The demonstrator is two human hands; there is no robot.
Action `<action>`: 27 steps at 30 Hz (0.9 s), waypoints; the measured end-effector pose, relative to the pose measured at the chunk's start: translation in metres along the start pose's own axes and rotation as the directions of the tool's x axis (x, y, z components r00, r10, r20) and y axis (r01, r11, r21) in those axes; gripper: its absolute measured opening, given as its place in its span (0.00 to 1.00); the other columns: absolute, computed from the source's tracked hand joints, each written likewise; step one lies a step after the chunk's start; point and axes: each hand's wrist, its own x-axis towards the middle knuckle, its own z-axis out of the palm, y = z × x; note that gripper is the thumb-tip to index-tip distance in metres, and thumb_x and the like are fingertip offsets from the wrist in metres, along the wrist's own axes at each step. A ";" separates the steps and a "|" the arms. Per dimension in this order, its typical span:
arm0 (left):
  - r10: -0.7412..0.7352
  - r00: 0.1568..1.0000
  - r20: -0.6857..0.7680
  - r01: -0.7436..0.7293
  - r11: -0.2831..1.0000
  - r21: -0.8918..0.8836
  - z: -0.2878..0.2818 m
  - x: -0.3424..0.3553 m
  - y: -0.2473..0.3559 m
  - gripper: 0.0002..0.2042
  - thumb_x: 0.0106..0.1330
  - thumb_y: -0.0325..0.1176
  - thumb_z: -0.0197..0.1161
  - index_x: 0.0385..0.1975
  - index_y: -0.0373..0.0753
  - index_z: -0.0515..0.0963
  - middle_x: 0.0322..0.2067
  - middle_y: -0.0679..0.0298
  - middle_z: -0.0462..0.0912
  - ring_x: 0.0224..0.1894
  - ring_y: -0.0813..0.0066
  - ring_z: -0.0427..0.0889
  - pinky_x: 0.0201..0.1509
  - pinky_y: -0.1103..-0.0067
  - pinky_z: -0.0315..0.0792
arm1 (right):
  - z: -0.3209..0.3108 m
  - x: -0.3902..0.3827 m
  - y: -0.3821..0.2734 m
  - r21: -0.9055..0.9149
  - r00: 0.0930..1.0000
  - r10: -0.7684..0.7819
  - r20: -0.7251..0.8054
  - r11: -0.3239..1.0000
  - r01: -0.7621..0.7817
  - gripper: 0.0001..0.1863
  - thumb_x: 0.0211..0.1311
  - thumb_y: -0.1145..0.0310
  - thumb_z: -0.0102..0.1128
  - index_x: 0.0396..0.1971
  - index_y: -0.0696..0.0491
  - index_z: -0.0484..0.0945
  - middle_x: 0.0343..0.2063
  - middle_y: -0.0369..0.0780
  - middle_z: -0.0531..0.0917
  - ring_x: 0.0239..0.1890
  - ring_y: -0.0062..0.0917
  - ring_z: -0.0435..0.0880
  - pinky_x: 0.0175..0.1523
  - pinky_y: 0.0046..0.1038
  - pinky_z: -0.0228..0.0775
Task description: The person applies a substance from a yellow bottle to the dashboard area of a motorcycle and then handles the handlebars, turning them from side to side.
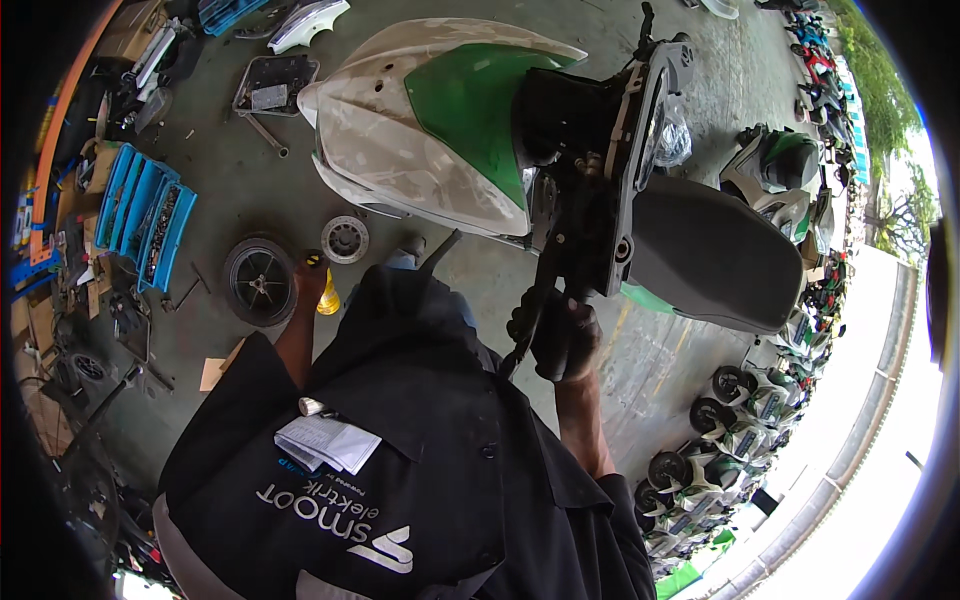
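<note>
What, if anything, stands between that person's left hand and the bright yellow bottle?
Nothing visible does: the left hand appears closed around the top of the bright yellow bottle. The black spoked wheel and the round, silver-grey metal disc lie on the floor nearby, not between them.

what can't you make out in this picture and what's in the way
In the head view:
Right hand: too dark to separate its fingers.
Left hand at the yellow bottle: finger grip too small and dark.
Scooter: underside hidden by its own bodywork.
Blue toolbox: small contents too tiny to tell apart.
Pale thing: cut off by the top edge.
Parked scooters: the farthest overlap and are too small.
</note>
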 end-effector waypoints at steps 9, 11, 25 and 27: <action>-0.161 0.983 -0.092 0.145 0.976 -0.164 -0.009 -0.011 0.019 0.12 0.53 0.34 0.64 0.37 0.41 0.77 0.32 0.51 0.82 0.38 0.52 0.82 0.40 0.65 0.75 | 0.026 -0.006 0.002 -0.057 0.996 -0.070 -0.063 0.996 0.066 0.27 0.61 0.51 0.52 0.50 0.58 0.67 0.36 0.43 0.77 0.39 0.33 0.78 0.42 0.36 0.70; -0.190 0.976 -0.103 0.173 0.973 -0.152 -0.009 -0.016 0.014 0.12 0.53 0.33 0.64 0.37 0.40 0.77 0.32 0.51 0.82 0.38 0.53 0.82 0.41 0.66 0.75 | 0.042 -0.005 0.004 -0.077 0.986 -0.037 -0.163 0.997 0.025 0.28 0.60 0.48 0.51 0.50 0.56 0.67 0.38 0.43 0.76 0.40 0.36 0.76 0.43 0.40 0.68; -0.212 0.961 -0.176 0.188 0.971 -0.145 0.008 -0.079 -0.010 0.13 0.48 0.32 0.65 0.35 0.41 0.78 0.31 0.54 0.83 0.36 0.59 0.83 0.40 0.69 0.75 | 0.060 -0.009 0.000 -0.089 0.996 0.017 -0.083 0.996 -0.024 0.33 0.60 0.42 0.50 0.55 0.55 0.66 0.36 0.43 0.79 0.40 0.32 0.78 0.45 0.39 0.71; -0.223 0.960 -0.169 0.196 0.967 -0.160 0.010 -0.075 -0.010 0.13 0.48 0.32 0.65 0.35 0.41 0.78 0.30 0.54 0.83 0.36 0.59 0.84 0.40 0.68 0.75 | 0.050 -0.008 0.000 -0.118 0.999 -0.014 -0.047 0.993 0.008 0.34 0.60 0.42 0.49 0.55 0.55 0.66 0.37 0.43 0.79 0.40 0.32 0.78 0.45 0.39 0.71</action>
